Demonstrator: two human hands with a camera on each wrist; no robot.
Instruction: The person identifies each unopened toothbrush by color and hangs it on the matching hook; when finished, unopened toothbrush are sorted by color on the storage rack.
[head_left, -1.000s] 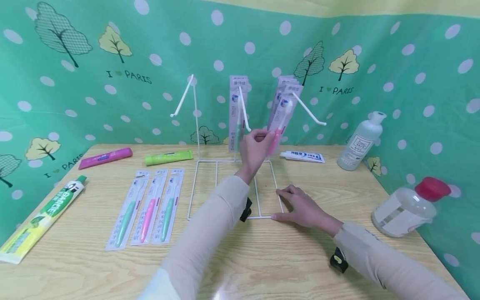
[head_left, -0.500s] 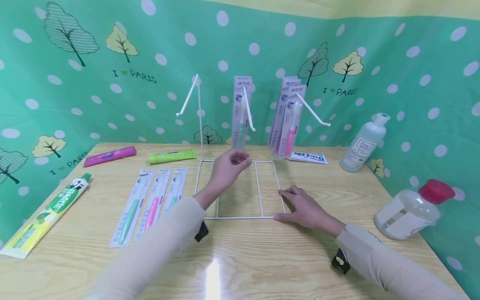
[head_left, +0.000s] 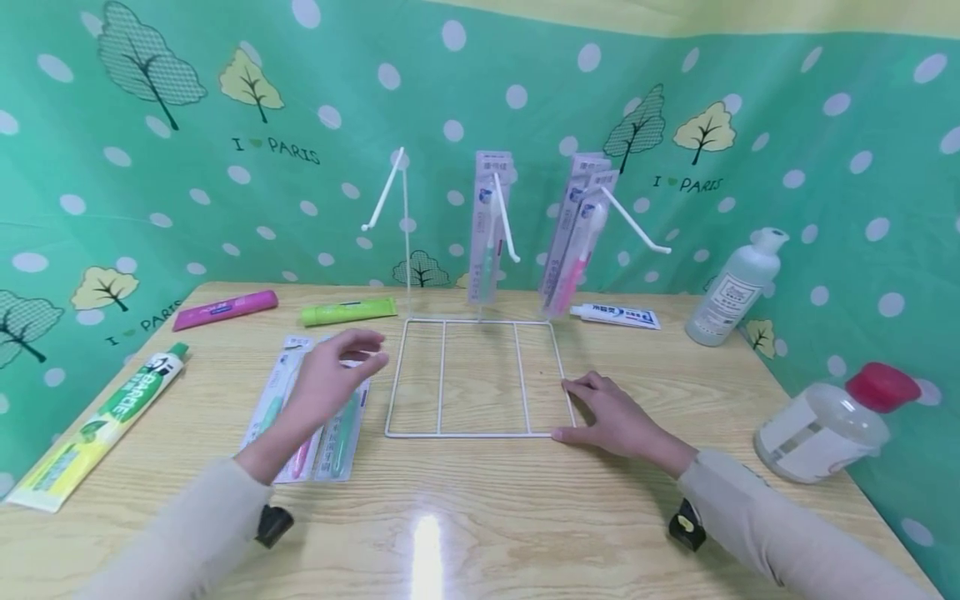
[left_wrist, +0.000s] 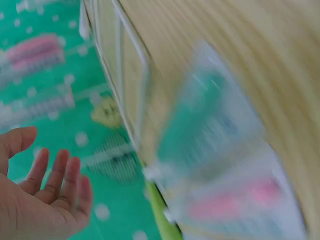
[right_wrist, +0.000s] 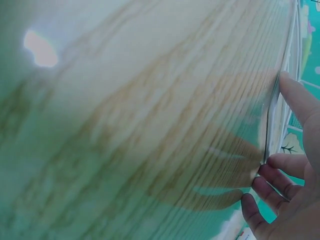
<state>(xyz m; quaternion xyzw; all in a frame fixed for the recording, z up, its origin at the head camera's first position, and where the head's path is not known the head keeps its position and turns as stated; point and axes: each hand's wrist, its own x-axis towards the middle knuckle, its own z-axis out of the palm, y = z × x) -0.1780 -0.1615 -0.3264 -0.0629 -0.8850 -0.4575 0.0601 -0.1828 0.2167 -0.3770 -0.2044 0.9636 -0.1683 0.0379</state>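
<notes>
My left hand (head_left: 330, 379), fingers loosely bent and holding nothing, hovers over several packaged toothbrushes (head_left: 341, 442) lying on the table. One pack with a green handle (left_wrist: 195, 112) shows blurred in the left wrist view, beside one with a pink handle (left_wrist: 235, 200). My right hand (head_left: 618, 417) grips the front right corner of a white wire display rack (head_left: 480, 435), thumb on the front bar and fingers at the side bar. Toothbrush packs hang on the rack's middle hook (head_left: 506, 218). More packs, a pink-handled one (head_left: 581, 250) in front, hang on the right hook (head_left: 636, 221).
Behind the packs lie a magenta tube (head_left: 225, 310) and a lime-green tube (head_left: 348, 312). A large yellow-green toothpaste tube (head_left: 101, 425) is at far left, a white-blue tube (head_left: 617, 316) behind right. A pump-less bottle (head_left: 731, 287) and a red-capped bottle (head_left: 821, 429) stand at right.
My left hand has let go of the pink-handled pack on the right hook and moved left and down, over the packs on the table. The right hand stays at the rack's corner.
</notes>
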